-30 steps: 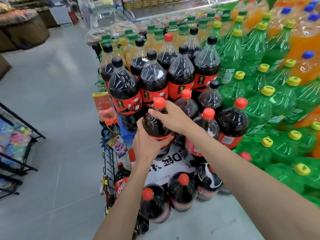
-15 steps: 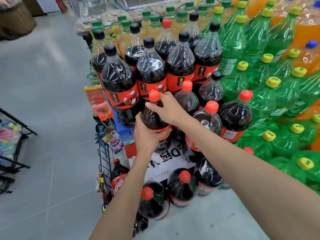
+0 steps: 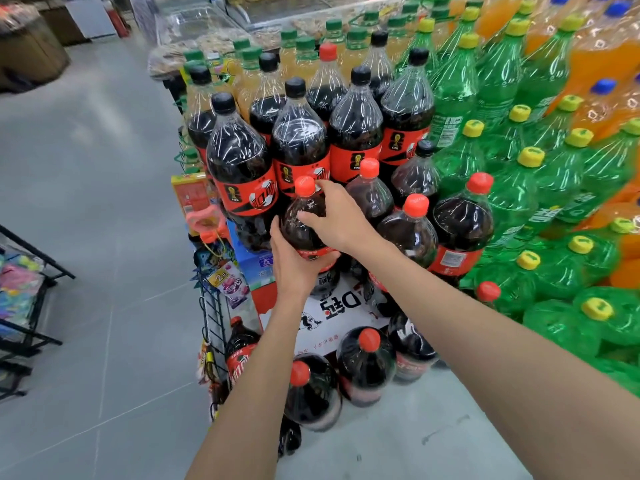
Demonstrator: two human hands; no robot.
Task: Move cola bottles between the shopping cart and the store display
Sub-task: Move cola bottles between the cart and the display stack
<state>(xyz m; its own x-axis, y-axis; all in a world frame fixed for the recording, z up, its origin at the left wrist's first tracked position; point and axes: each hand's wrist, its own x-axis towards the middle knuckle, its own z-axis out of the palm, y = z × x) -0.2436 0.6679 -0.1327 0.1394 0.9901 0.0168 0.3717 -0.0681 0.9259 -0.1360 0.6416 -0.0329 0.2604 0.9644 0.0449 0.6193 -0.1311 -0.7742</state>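
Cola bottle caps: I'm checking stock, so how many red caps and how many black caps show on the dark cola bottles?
Red caps: 9, one on the held bottle
Black caps: 8
Total: 17

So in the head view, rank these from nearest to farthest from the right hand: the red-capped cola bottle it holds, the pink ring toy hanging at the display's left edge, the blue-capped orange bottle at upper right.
1. Red-capped cola bottle, under the right hand.
2. Pink ring toy, to the left.
3. Blue-capped orange bottle, far upper right.
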